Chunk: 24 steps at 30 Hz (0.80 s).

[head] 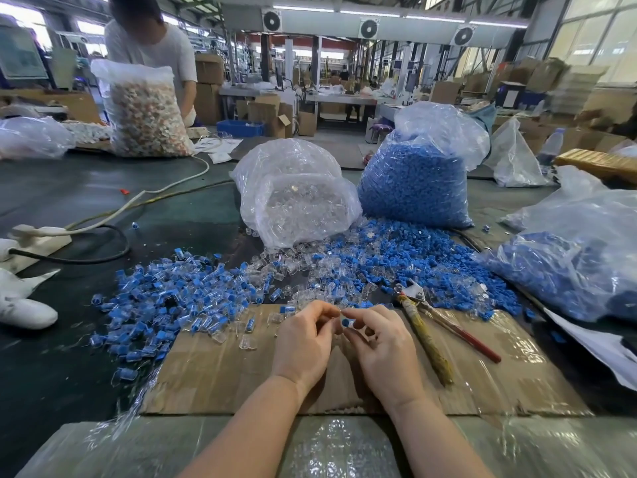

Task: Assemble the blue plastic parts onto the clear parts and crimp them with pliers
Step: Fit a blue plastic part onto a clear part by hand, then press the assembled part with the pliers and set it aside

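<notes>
Both my hands meet over a taped cardboard sheet [213, 370] on the table. My right hand [382, 350] pinches a small blue plastic part [345, 321] at its fingertips. My left hand [305, 343] has its fingers curled toward the same spot, pinching something small that I cannot make out clearly. The pliers [434, 331] lie on the cardboard just right of my right hand, jaws pointing away. Loose clear parts [293, 267] and loose blue parts [406, 260] are heaped beyond my hands. A pile of assembled blue-and-clear pieces [165, 305] spreads to the left.
A bag of clear parts [296, 198] and a bag of blue parts [417, 174] stand behind the heaps; another blue-filled bag [565, 270] lies at right. A power strip [38, 236] with cables and white gloves [24, 312] sit at left. A person stands at the far left.
</notes>
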Tool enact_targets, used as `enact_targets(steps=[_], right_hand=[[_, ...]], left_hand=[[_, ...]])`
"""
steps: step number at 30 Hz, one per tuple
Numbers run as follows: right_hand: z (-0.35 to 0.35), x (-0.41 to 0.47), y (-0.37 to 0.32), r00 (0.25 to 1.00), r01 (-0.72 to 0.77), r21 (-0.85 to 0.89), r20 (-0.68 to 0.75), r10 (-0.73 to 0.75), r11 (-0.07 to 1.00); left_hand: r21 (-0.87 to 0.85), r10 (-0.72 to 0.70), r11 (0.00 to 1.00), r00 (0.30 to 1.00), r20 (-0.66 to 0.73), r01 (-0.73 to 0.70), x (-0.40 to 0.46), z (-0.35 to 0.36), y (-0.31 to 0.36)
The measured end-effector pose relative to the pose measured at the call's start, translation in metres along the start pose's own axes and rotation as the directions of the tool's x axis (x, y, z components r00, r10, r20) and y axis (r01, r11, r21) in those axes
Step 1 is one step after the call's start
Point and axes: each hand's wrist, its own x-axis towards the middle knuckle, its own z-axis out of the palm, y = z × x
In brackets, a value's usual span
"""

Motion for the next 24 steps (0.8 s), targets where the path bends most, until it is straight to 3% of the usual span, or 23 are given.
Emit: enact_targets(steps=[19, 24], right_hand=[[0.0007, 0.0008, 0.0016, 1.000, -0.020, 0.003, 0.024, 0.020, 1.000], [-0.0059, 0.0032, 0.0025, 0.994, -0.045, -0.121, -0.106, 0.032, 0.992]], left_hand=[[0.018, 0.013, 1.000, 1.000, -0.009, -0.013, 0.0015, 0.0020, -0.0015], [0.000, -0.012, 1.000, 1.000, -0.022, 0.012, 0.0009, 0.0012, 0.0004]])
